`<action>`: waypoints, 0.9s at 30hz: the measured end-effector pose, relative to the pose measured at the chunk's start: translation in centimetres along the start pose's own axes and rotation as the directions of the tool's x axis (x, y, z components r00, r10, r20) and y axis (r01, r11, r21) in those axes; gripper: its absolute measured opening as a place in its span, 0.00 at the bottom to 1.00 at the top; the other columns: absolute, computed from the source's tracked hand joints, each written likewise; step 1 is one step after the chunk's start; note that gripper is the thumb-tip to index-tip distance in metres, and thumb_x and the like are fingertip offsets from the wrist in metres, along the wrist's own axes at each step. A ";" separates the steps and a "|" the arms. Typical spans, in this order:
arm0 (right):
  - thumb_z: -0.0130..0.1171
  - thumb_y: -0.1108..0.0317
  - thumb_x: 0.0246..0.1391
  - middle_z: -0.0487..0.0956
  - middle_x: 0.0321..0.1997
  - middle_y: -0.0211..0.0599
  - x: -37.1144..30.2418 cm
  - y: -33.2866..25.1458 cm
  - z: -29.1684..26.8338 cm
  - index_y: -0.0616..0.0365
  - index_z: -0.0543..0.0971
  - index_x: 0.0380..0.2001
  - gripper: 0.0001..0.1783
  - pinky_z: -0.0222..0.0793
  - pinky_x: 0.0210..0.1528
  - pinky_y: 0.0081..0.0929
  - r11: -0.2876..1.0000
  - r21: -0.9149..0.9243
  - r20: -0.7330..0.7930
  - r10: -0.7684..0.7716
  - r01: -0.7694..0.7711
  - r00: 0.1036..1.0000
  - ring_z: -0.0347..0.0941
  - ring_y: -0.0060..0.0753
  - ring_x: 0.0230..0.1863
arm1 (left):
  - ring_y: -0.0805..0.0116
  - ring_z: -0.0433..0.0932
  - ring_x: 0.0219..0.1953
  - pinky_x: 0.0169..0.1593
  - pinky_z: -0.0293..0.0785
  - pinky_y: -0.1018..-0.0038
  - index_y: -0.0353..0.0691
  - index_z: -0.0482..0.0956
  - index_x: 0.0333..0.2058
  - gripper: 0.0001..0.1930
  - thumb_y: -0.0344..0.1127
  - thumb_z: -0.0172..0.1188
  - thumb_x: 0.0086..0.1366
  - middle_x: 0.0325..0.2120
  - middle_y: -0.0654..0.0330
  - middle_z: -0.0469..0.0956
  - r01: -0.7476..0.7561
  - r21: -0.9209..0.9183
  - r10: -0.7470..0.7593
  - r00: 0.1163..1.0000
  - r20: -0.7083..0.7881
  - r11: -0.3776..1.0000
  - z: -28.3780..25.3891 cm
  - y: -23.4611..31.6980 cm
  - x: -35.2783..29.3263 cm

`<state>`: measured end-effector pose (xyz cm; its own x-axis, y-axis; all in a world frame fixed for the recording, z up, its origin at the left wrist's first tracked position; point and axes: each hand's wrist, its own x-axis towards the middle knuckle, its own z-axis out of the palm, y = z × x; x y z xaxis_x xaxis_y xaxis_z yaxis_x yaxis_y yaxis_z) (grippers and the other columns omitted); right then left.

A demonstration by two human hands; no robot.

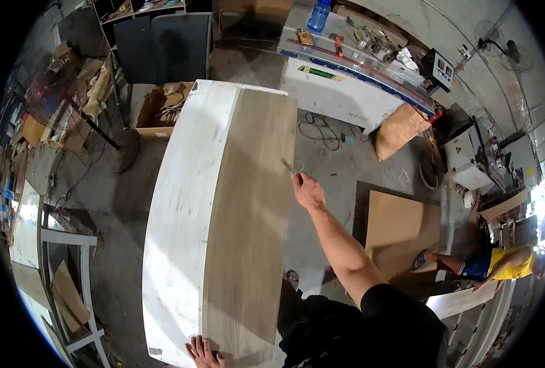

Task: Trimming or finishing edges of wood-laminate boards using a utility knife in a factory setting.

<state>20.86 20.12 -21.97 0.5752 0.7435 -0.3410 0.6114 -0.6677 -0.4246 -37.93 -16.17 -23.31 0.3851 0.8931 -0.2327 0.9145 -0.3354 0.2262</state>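
A long board with brown wood grain (248,221) lies along the right side of a white worktop (177,208). My left hand (203,352) rests flat at the near end, across the seam between board and worktop, fingers spread. Stretched forward, my right hand (309,190) is closed around a small, flat, thin-bladed tool (287,164) at the board's right edge. A thin, pale curl of strip (299,166) shows beside the tool. The hand covers the handle, so its exact kind does not show.
Beyond stands a white machine (333,86) bearing a blue bottle (319,15). A cardboard box (156,113) sits far left, a brown sack (401,132) far right. Brown sheets (401,227) lie on the floor at right. A person in yellow (510,264) handles a panel there.
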 end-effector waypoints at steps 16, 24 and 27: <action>0.43 0.35 0.68 0.81 0.57 0.50 31.1 -4.6 -8.7 0.45 0.78 0.59 0.32 0.73 0.60 0.50 1.000 -0.027 -0.175 -0.014 0.010 0.984 0.77 0.61 0.57 | 0.48 0.38 0.80 0.74 0.37 0.36 0.52 0.48 0.76 0.42 0.55 0.56 0.70 0.79 0.51 0.40 -0.167 0.475 -0.294 0.599 0.745 0.864 -7.0 5.4 8.2; 0.46 0.53 0.73 0.83 0.52 0.53 38.5 1.1 -5.7 0.54 0.79 0.57 0.22 0.74 0.59 0.43 0.968 0.162 -0.165 -0.162 0.189 0.973 0.78 0.52 0.55 | 0.41 0.40 0.76 0.71 0.36 0.31 0.48 0.50 0.75 0.47 0.65 0.55 0.66 0.75 0.47 0.44 0.283 0.221 -0.358 0.771 0.527 0.933 -15.0 10.4 11.7; 0.42 0.55 0.75 0.83 0.55 0.48 28.5 10.4 -1.8 0.64 0.73 0.64 0.27 0.73 0.59 0.39 0.874 0.443 0.031 -0.239 0.201 0.971 0.79 0.45 0.55 | 0.34 0.51 0.74 0.70 0.46 0.30 0.40 0.58 0.73 0.44 0.62 0.54 0.67 0.71 0.41 0.56 0.293 -0.115 -0.269 0.944 0.191 0.949 -14.3 10.7 15.7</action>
<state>44.59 34.26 -34.59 0.3955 0.8824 -0.2550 0.4092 -0.4178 -0.8112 -23.90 -1.45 -10.99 0.1417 0.8758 -0.4614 0.9667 -0.0221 0.2550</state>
